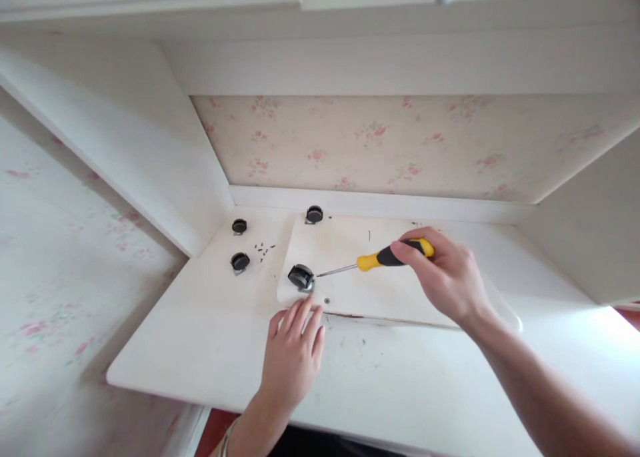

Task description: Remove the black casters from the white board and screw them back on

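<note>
In the head view my right hand point(443, 270) is wrapped round the yellow-and-black handle of a screwdriver point(375, 260). Its thin metal shaft points left, and the tip is beside a black caster wheel point(301, 276) with a metal plate. That caster sits at the near left corner of a white board point(390, 290). Fingers stretched and slightly apart, my left hand point(293, 350) rests at the board's front edge, fingertips close to the caster's plate. Whether they touch the plate I cannot tell. Another caster point(314, 214) stands at the board's far left corner.
Two loose casters point(240, 262) and several small dark screws point(263, 249) lie left of the board on the white desktop point(185, 337). A side panel point(120, 124) rises at left, with a shelf point(350, 64) overhead. Dark specks dot the desktop before the board.
</note>
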The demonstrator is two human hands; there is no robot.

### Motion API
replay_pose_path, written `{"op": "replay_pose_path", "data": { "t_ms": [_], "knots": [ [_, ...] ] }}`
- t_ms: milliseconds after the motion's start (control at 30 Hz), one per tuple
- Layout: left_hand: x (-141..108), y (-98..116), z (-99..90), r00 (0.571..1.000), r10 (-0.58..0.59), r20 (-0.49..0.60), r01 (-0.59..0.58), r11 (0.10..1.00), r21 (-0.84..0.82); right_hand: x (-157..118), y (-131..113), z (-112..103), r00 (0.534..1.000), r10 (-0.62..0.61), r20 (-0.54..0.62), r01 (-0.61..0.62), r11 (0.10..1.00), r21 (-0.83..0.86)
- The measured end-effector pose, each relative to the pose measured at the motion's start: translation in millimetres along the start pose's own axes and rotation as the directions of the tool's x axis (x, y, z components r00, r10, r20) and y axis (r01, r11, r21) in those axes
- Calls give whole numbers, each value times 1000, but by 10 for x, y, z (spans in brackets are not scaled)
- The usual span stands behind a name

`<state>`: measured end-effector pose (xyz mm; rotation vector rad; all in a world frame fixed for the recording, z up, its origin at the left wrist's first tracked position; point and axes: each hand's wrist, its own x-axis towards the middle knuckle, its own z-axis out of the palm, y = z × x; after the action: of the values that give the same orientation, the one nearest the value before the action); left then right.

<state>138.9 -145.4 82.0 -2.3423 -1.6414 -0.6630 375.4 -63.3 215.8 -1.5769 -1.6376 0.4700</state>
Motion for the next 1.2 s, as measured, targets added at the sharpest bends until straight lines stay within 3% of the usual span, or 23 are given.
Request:
{"op": "replay_pose_path", "data": {
  "t_ms": [233, 600, 800, 900, 967, 1133, 1200],
  "knots": [
    [31, 5, 14, 999, -31, 28, 32, 999, -22, 304, -314, 134, 982, -142, 126, 157, 980, -124],
    [-19, 2, 47, 999, -43, 22, 44, 997, -60, 480, -453, 281, 936, -210, 284, 294, 909, -297],
    [-72, 27, 66, 995, -104, -1, 103, 985, -139, 603, -787, 262, 784, -362, 505, 555, 772, -309],
    [-175, -20, 105, 987, -152, -58, 136, 965, -223, 656, -937, 241, 684, -385, 620, 642, 721, -260],
    [-278, -105, 146, 977, -193, -88, 164, 950, -266, 705, -1005, 240, 646, -370, 668, 664, 705, -251],
    [-560, -451, 275, 942, -303, -147, 261, 932, -252, 792, -1123, 275, 711, -243, 659, 661, 550, -510],
    [-645, -574, 327, 931, -325, -165, 286, 932, -222, 787, -1168, 271, 689, -218, 691, 677, 536, -505]
  ]
}}
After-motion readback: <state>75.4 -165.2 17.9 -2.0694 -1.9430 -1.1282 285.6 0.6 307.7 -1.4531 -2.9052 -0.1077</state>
